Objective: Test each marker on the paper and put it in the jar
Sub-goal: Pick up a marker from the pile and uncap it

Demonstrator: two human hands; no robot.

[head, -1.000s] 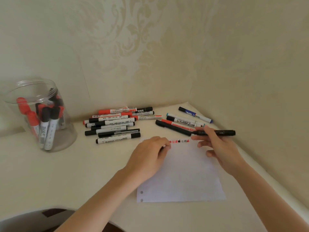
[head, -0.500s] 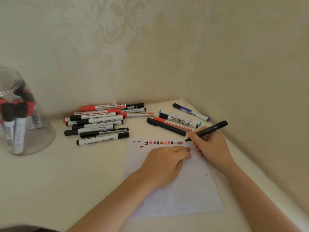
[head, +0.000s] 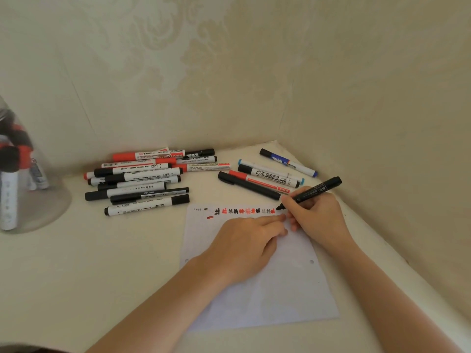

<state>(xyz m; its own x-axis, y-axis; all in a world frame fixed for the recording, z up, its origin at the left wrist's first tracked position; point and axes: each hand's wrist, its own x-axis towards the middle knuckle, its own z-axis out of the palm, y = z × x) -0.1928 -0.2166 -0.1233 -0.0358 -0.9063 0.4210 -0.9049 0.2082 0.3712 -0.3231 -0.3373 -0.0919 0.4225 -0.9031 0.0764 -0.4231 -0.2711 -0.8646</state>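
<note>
My right hand [head: 317, 217] grips a black marker [head: 317, 191] like a pen, its tip touching the top edge of the white paper [head: 280, 296] at the right end of a row of red and black test marks [head: 242, 210]. My left hand [head: 244, 244] lies flat on the paper, fingers pointing toward the marker tip. A pile of several red and black markers [head: 145, 179] lies to the left of the paper. Several more markers [head: 270, 177] lie behind it. The clear jar [head: 51, 200] at the far left holds several markers.
The cream table [head: 89, 276] fits into a corner between two patterned walls; the right wall [head: 395, 110] runs close beside my right hand. The table's front edge curves at the bottom left.
My right hand turned the black marker from lying level to tip-down and brought it onto the paper. My left hand slid further onto the sheet. The view shifted right, cutting off the jar.
</note>
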